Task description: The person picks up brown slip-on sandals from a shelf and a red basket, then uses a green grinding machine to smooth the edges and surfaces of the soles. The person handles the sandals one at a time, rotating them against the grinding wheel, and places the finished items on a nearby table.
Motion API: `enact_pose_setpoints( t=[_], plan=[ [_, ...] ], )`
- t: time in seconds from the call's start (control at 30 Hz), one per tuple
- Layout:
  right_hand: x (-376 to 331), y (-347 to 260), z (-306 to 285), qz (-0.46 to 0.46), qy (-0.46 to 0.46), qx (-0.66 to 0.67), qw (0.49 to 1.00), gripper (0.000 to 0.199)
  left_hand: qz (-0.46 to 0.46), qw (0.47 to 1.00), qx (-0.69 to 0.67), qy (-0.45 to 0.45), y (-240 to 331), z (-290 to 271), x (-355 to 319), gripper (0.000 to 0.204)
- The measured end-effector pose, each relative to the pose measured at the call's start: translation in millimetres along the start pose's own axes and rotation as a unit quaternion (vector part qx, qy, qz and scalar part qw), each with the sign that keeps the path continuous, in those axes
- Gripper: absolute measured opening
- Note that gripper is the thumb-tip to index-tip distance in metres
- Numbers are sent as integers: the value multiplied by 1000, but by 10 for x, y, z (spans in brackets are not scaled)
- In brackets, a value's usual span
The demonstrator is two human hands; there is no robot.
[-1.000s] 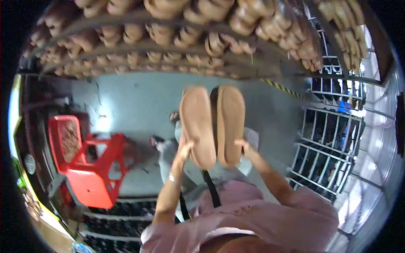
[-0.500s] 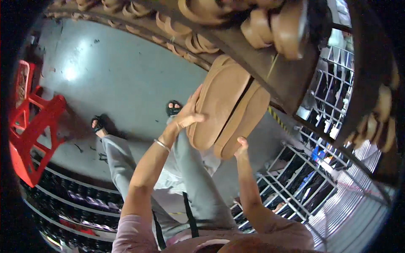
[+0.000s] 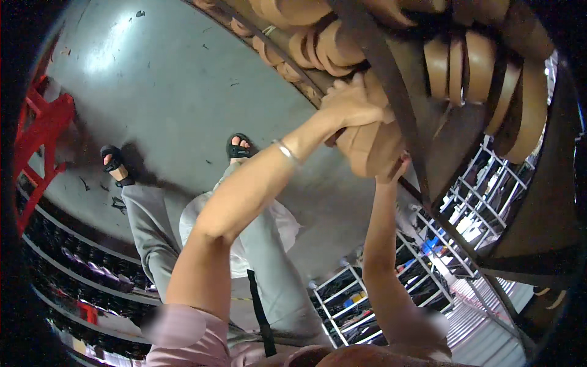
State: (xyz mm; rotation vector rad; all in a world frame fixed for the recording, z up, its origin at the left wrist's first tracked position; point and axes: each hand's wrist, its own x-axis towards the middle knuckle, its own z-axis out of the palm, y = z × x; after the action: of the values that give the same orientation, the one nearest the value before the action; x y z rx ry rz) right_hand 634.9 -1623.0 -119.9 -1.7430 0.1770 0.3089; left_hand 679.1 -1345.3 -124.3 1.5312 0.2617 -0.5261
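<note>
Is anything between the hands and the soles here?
Nothing visible: the left hand is on the soles, the right hand at their lower end, partly hidden. A dark bar runs along their right side in the picture.

The left arm (image 3: 247, 192), bent, slants up and rightward, its fingers (image 3: 340, 92) curled, the right arm (image 3: 381, 235) nearly upright.
</note>
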Motion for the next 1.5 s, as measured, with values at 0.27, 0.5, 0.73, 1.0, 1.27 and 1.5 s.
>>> enact_pose_setpoints(
  t=[0.27,0.5,0.73,1.0,1.27,1.5],
  plan=[
    [942,-223,291,171,-4,193,966,63,115,991,-68,8,-236,-97,844,71],
    [350,-279,645,275,133,156,939,61,43,950,-170,258,-732,-237,-1015,53],
    [-973,-391,1715,375,213,77,899,96,-304,832,-377,270,-1690,-1148,-3607,26],
    [-2262,-847,4547,419,-69,-64,903,81,-184,692,-481,507,-1829,-4007,-6106,18],
    [-2859,-2129,7098,304,-266,-113,908,76,-85,656,-446,603,-1556,-6009,-7396,26],
    [-2633,-2764,8262,243,-320,-173,899,88,-35,578,-503,641,-1487,-7225,-8041,28]
  ],
)
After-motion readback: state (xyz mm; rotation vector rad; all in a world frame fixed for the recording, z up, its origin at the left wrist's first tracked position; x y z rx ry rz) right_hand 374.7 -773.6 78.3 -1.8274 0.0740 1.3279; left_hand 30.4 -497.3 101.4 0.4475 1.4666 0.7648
